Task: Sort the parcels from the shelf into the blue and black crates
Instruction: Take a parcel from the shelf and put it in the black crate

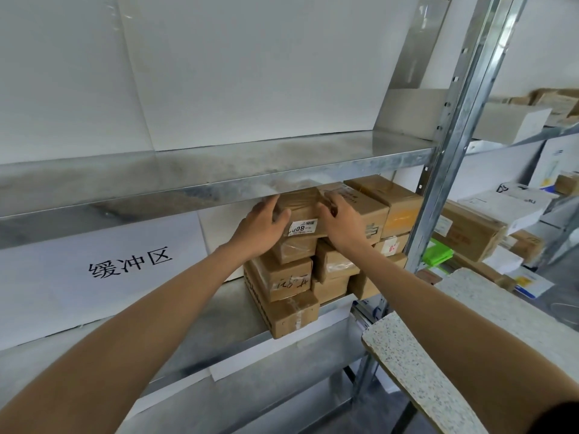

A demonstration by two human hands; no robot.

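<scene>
Noted: left hand [263,227] and right hand [342,223] clasp the top parcel [299,208] at nine and three o'clock; stack [288,280] below unsorted on shelf [225,308], crates unseen.

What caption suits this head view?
Left hand and right hand grip the top parcel stacked on a metal shelf.

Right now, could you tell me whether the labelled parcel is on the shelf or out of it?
In: the parcel sits atop the stack, under the upper shelf, left hand and right hand gripping its ends.
</scene>
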